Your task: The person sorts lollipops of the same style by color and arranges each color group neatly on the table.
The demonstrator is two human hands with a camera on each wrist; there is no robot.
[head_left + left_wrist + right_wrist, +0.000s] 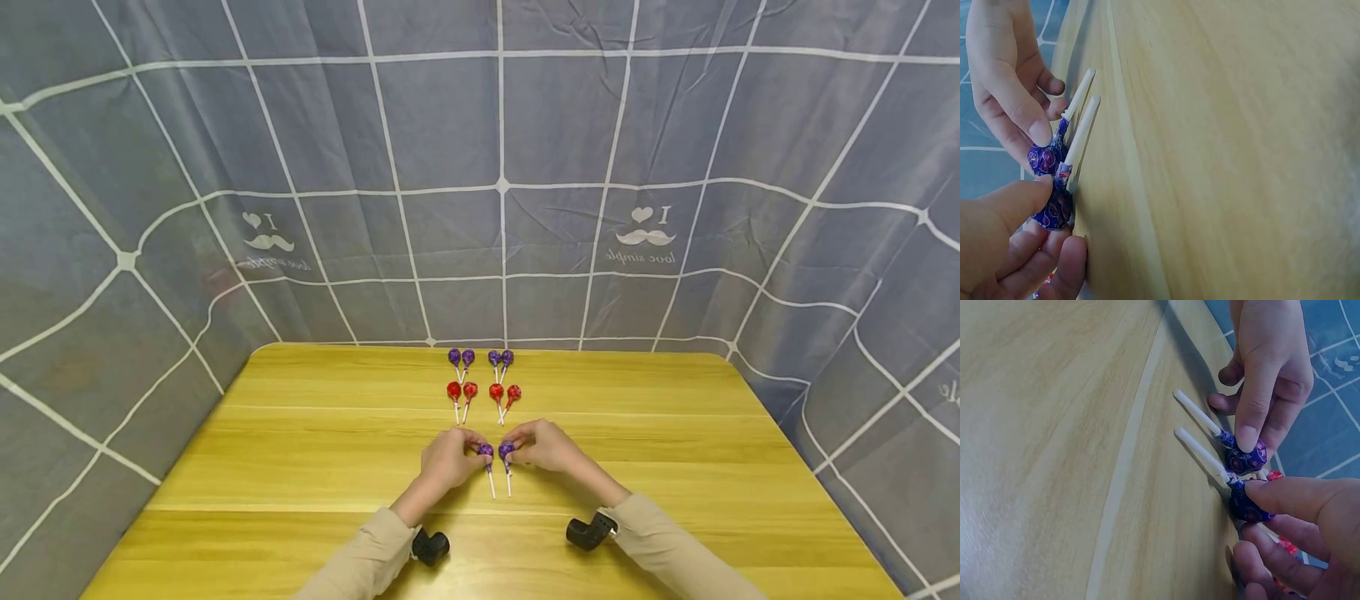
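My left hand (452,457) pinches a purple-wrapped lollipop (1055,209) by its round head, thumb on the near side and fingers behind. Just to its right, my right hand (546,447) pinches a second purple lollipop (1251,505) the same way. Both white sticks (492,484) point toward me, low over the wooden table and nearly side by side. In the head view a small gap separates the two heads. Beyond the hands lie two pairs of red lollipops, a left pair (453,390) and a right pair (497,392), sticks toward me.
Behind the red ones, near the table's far edge, lie a left pair of purple lollipops (454,357) and a right pair (507,357). The yellow wooden table (300,467) is bordered by a grey curtain (450,233) with white lines. Black wrist cameras (431,547) sit at both cuffs.
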